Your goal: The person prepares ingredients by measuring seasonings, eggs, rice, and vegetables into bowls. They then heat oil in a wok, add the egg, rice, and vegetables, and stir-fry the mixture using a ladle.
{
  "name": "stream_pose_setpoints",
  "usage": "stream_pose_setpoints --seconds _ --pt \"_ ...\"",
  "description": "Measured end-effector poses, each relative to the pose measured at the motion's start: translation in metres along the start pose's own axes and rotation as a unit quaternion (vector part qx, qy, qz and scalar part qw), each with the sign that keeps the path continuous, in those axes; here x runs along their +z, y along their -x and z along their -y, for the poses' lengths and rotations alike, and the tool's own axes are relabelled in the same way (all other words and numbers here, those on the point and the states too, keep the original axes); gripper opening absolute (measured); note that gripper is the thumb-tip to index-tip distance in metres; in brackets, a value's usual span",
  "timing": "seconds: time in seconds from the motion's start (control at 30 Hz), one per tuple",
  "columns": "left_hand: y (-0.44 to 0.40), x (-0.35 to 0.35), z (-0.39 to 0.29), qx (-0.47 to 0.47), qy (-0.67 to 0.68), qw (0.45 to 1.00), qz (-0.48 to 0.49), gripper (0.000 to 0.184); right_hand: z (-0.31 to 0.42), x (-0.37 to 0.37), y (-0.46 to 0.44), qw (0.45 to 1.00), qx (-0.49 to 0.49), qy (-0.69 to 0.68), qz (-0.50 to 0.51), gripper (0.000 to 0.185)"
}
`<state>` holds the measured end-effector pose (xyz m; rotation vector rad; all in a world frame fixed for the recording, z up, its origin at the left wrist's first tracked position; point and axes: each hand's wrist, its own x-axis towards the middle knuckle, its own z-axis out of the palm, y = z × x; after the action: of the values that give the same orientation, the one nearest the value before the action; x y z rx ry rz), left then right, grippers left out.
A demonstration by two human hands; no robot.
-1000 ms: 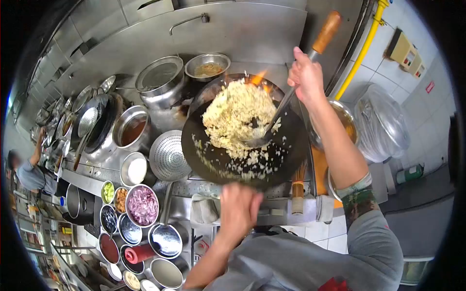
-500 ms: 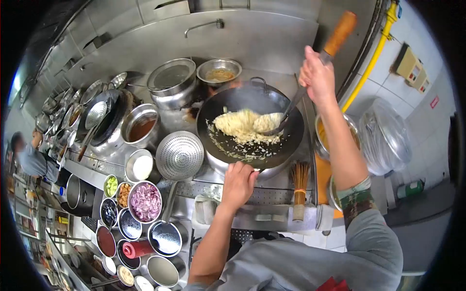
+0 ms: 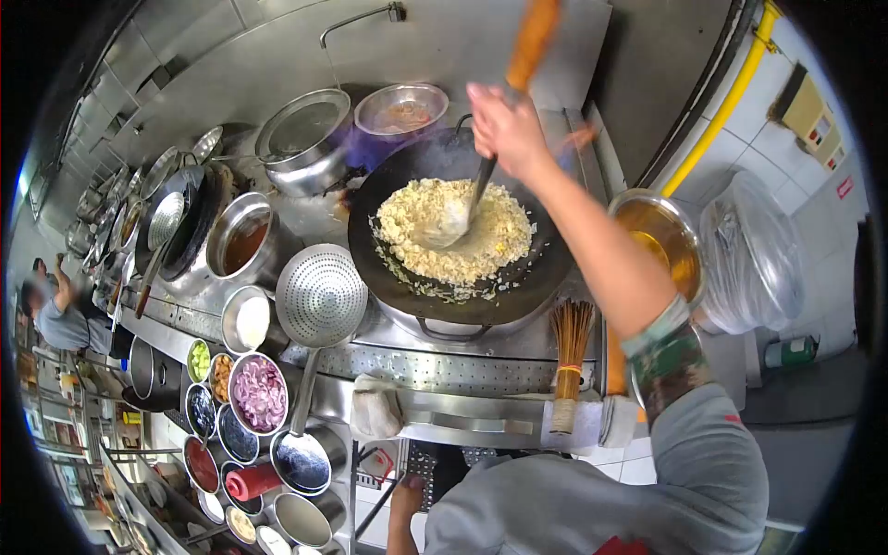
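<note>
My right hand is closed around the shaft of a ladle, just below its wooden grip. The ladle's bowl rests in pale yellow fried rice, spread across a black wok with chopped white bits near its front. The wok sits on the burner, its front handle free. Below the stove's front edge, my left hand is curled beside a dark metal rod; whatever it grips is hidden.
Left of the wok are a perforated strainer, a pot of brown liquid, sliced red onion and a red squeeze bottle. A bamboo brush lies front right, near a pot of oil. Another person stands far left.
My left hand has let go of the wok's front handle and dropped below the stove edge. My right hand moved left with the ladle. The rice is now broken up and spread wider.
</note>
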<state>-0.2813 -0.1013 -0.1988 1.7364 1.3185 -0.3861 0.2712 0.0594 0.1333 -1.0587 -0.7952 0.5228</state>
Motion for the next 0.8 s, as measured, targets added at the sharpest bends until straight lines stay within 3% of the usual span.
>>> stream_pose_setpoints --seconds 0.03,0.07,0.1,0.17,0.2,0.23,0.27,0.3,0.33,0.37,0.43,0.5,0.53,0.57,0.63,0.8 --pt "-0.039 0.059 0.109 0.044 -0.200 0.974 0.096 0.047 0.013 0.001 -0.007 1.000 0.016 0.017 0.011 0.045" --pt "-0.038 0.084 0.139 0.072 -0.229 0.963 0.121 0.040 0.029 0.003 -0.013 0.999 0.031 0.032 0.020 0.045" --pt "-0.020 0.088 0.142 0.106 -0.202 0.966 0.122 0.037 0.043 0.004 -0.018 0.997 0.042 0.048 0.031 0.046" --pt "-0.003 0.120 0.143 0.218 0.051 0.973 -0.056 0.035 0.057 -0.006 0.007 0.997 0.009 0.077 0.007 0.045" --pt "0.000 0.097 0.124 0.187 -0.015 0.982 0.001 0.035 0.038 -0.003 0.024 0.991 0.003 0.127 -0.052 0.044" --pt "0.006 0.044 0.063 0.157 -0.080 0.983 0.058 0.034 0.011 -0.009 0.031 0.997 -0.020 0.070 -0.007 0.043" --pt "0.012 0.003 0.008 0.090 0.009 0.996 0.018 0.033 0.003 -0.009 0.027 0.996 -0.033 0.076 0.011 0.042" --pt "0.028 -0.054 -0.071 0.102 0.079 0.989 -0.078 0.025 0.000 -0.010 0.023 0.995 -0.047 0.083 0.029 0.041" --pt "0.032 -0.104 -0.136 0.223 0.095 0.955 -0.172 0.015 0.011 -0.009 0.021 0.996 -0.049 0.066 0.024 0.041" --pt "0.029 -0.142 -0.183 0.272 0.085 0.930 -0.233 0.008 0.031 -0.005 0.015 0.997 -0.056 0.048 0.021 0.041" --pt "0.001 -0.203 -0.253 0.402 -0.086 0.813 -0.412 0.009 0.036 0.001 0.016 0.998 -0.059 0.009 -0.006 0.040" --pt "-0.049 -0.240 -0.316 0.435 -0.108 0.777 -0.443 0.008 0.019 0.008 0.028 0.996 -0.058 -0.027 -0.058 0.041" --pt "-0.085 -0.251 -0.337 0.442 -0.136 0.784 -0.414 0.005 -0.019 0.002 0.025 0.997 -0.064 0.023 -0.043 0.041" --pt "-0.118 -0.258 -0.354 0.457 -0.175 0.782 -0.386 0.007 -0.017 0.000 0.033 0.998 -0.061 -0.015 -0.026 0.044" --pt "-0.154 -0.257 -0.384 0.374 -0.343 0.778 -0.370 0.015 -0.016 -0.004 0.039 0.998 -0.054 -0.015 -0.038 0.045" --pt "-0.211 -0.248 -0.407 0.305 -0.474 0.762 -0.318 0.020 -0.026 -0.025 0.050 0.994 -0.087 -0.021 -0.064 0.043"
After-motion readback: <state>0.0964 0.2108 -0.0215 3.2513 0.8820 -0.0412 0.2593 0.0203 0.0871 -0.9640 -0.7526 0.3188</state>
